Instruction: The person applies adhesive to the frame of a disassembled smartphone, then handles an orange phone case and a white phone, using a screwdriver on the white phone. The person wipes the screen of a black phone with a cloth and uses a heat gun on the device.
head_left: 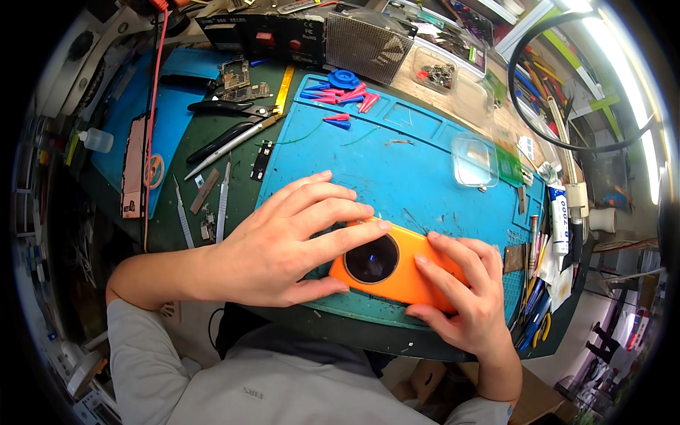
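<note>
An orange phone with a large round dark camera module lies back up on a blue work mat. My left hand spans its left end, thumb at the lower corner, index fingertip at the upper edge and other fingers spread beyond it. My right hand grips the right part, thumb at the lower edge and fingers curled onto the back. Left of my hands lie tweezers and a slender silver tool on a dark green mat.
Pink and blue pointed pieces, a clear container and black pliers sit farther back. Pens and tools crowd the right edge beside a white tube. A black ring overhangs at upper right. A black box stands behind.
</note>
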`<state>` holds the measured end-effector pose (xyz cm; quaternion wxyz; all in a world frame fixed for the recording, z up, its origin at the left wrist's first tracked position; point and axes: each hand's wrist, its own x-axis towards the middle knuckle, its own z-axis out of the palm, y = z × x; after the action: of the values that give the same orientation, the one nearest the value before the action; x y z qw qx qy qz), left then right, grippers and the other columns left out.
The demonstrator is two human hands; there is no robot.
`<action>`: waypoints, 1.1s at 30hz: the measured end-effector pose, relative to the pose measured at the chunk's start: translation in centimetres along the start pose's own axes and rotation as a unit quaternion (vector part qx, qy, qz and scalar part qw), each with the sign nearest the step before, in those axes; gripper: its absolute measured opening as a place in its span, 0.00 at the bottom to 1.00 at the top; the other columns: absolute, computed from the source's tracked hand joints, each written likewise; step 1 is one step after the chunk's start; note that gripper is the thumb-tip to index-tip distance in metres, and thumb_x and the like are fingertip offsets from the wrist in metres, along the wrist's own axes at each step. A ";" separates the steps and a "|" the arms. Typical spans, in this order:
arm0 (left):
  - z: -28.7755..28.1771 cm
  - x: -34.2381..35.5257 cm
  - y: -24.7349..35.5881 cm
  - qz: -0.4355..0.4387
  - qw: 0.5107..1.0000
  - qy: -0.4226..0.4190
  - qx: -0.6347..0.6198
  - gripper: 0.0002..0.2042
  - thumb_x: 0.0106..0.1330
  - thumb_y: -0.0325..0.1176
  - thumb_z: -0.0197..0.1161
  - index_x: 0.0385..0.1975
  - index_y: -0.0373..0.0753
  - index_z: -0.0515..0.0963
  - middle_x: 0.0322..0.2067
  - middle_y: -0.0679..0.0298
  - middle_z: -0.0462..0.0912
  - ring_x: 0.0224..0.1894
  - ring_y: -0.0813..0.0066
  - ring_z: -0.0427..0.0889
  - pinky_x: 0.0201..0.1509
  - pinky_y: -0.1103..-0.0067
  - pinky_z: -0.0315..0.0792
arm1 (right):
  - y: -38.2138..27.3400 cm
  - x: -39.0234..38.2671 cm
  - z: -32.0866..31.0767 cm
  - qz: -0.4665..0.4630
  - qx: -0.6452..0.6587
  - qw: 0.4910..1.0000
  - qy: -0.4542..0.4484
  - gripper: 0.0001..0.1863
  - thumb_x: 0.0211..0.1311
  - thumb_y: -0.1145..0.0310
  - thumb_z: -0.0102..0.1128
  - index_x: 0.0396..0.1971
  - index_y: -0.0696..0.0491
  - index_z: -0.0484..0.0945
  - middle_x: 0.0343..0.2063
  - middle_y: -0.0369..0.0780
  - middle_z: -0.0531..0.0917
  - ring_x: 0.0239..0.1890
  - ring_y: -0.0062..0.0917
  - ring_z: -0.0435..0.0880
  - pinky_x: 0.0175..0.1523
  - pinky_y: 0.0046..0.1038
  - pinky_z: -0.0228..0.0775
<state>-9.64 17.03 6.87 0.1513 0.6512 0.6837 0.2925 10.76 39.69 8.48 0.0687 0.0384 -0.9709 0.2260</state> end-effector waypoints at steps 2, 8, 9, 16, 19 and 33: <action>-0.1 0.0 0.3 0.006 1.000 -0.004 0.020 0.36 0.53 0.36 0.77 0.66 0.45 0.74 0.61 0.56 0.73 0.65 0.53 0.72 0.73 0.50 0.62 | 0.0 -0.1 0.1 0.002 -0.001 1.000 0.001 0.31 0.49 0.53 0.76 0.54 0.49 0.84 0.60 0.40 0.79 0.53 0.38 0.78 0.56 0.40 0.68; -0.2 -0.2 1.5 0.008 0.997 -0.012 0.074 0.34 0.52 0.35 0.76 0.64 0.45 0.76 0.63 0.55 0.72 0.66 0.52 0.71 0.73 0.51 0.63 | -0.5 -0.5 0.2 0.003 -0.018 1.000 -0.004 0.33 0.48 0.54 0.77 0.57 0.48 0.83 0.63 0.39 0.77 0.54 0.38 0.77 0.58 0.40 0.68; -0.3 -0.1 1.5 0.010 0.996 -0.009 0.084 0.34 0.52 0.35 0.76 0.64 0.44 0.76 0.63 0.55 0.72 0.66 0.53 0.71 0.72 0.52 0.64 | -0.6 -0.4 0.1 0.003 -0.025 1.000 -0.006 0.33 0.48 0.54 0.77 0.57 0.47 0.82 0.63 0.39 0.77 0.55 0.38 0.77 0.58 0.40 0.68; 0.6 0.9 2.1 0.041 0.991 0.025 0.122 0.33 0.50 0.39 0.77 0.58 0.35 0.78 0.59 0.56 0.79 0.58 0.53 0.77 0.64 0.62 0.72 | 0.1 -0.9 0.8 -0.009 -0.006 1.000 0.014 0.34 0.49 0.52 0.76 0.59 0.48 0.82 0.65 0.41 0.76 0.57 0.41 0.76 0.64 0.42 0.67; 1.2 3.1 3.3 0.056 0.984 0.031 0.169 0.32 0.49 0.39 0.76 0.56 0.32 0.78 0.51 0.55 0.80 0.50 0.53 0.79 0.58 0.63 0.73 | 1.0 -2.1 1.9 -0.019 -0.003 0.997 0.070 0.35 0.49 0.52 0.77 0.60 0.48 0.80 0.65 0.42 0.75 0.59 0.41 0.75 0.65 0.44 0.66; 3.4 4.1 4.5 0.055 0.984 0.040 0.168 0.37 0.43 0.35 0.76 0.58 0.29 0.76 0.49 0.55 0.74 0.52 0.54 0.72 0.60 0.64 0.68 | 1.4 -2.9 4.6 -0.056 0.025 0.983 0.173 0.35 0.47 0.50 0.78 0.54 0.52 0.81 0.64 0.42 0.77 0.63 0.38 0.74 0.66 0.42 0.65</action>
<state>-4.48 21.68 7.58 -0.0038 0.6915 0.6919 0.2075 12.96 39.06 3.34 0.2469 0.0546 -0.9347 0.2497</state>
